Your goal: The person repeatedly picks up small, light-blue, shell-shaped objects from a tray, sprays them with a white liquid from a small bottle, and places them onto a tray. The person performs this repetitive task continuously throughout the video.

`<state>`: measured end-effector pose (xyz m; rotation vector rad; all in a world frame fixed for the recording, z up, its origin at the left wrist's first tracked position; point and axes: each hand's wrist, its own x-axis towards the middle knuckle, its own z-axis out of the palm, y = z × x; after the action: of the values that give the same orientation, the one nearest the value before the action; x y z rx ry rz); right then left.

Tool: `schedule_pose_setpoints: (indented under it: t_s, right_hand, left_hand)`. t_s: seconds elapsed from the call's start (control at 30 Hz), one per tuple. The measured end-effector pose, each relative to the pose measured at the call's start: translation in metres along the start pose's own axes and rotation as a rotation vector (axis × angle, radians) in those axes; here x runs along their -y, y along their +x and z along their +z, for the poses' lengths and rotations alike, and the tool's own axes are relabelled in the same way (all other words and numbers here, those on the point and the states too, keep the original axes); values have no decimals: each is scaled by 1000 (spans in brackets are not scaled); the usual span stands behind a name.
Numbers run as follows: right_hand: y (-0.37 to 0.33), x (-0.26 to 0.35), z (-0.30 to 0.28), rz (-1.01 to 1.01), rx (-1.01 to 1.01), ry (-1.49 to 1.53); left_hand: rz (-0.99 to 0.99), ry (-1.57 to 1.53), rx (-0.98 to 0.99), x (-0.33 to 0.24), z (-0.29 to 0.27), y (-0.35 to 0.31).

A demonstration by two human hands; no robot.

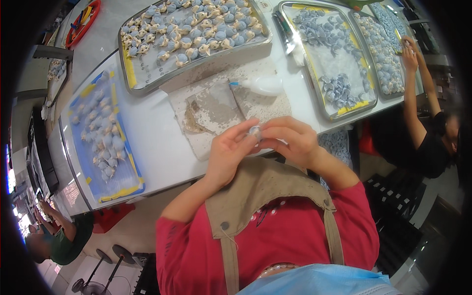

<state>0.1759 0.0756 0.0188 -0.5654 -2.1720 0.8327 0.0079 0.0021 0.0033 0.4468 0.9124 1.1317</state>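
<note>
Above the table's near edge, my left hand [233, 148] and my right hand [294, 141] meet with fingers pinched. Between them is a small blue-grey and white figurine [254, 132], mostly covered by the fingertips. Just beyond lies a stained sheet of cardboard [268, 109]. A white squeeze bottle [267, 86] with a blue tip rests on its side there. Farther back, a metal tray [143, 73] holds many small cream and blue-grey figurines.
At left, a blue tray [132, 181] carries blue-grey pieces. Curved blue-grey pieces fill parts of a metal tray [339, 69] at right, beside another full tray [369, 54]. A red basket [93, 23] stands far left. Other people work at both sides; one person's hands [409, 56] are at right.
</note>
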Motion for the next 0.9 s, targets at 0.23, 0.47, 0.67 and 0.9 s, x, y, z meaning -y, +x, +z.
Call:
schedule_pose_setpoints:
  t_s: [0.23,0.47,0.67,0.9]
  right_hand:
    - [2,4,2,16,-32,2]
    - [-10,5,14,152,-164,-44]
    - [-4,10,12,136,-158,-112]
    - [-2,18,10,181,-146,-126]
  left_hand:
    - [24,-102,13,2,-2,1]
    - [147,103,-13,0,1,0]
    - [212,172,-45,0,9,-1]
    - [289,341,-84,7,6,3]
